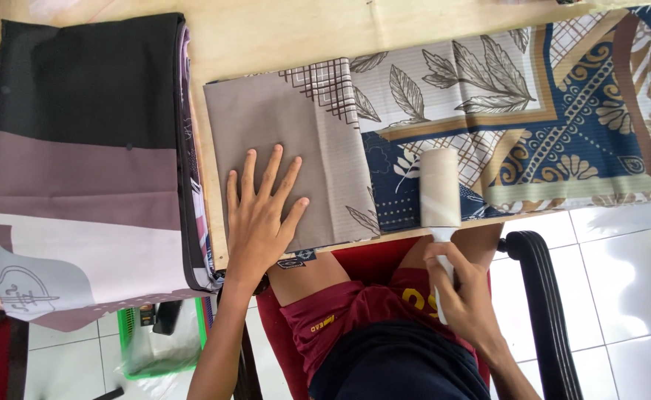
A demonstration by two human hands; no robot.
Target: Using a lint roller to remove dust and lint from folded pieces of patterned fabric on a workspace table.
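Observation:
My left hand [260,211] lies flat with fingers spread on the plain brown end of a folded patterned cloth [444,126], which stretches to the right across the wooden table [281,33]. The cloth shows leaf prints, grids and blue ornamental panels. My right hand [464,292] grips the white handle of a lint roller [440,189]. The roller's pale cylinder rests on the blue patterned part of the cloth near the table's front edge.
A stack of folded cloths [88,163] in black, mauve and white lies at the left of the table. A black chair arm [540,296] stands at my right above a white tiled floor [629,289]. A green basket [159,341] sits under the table.

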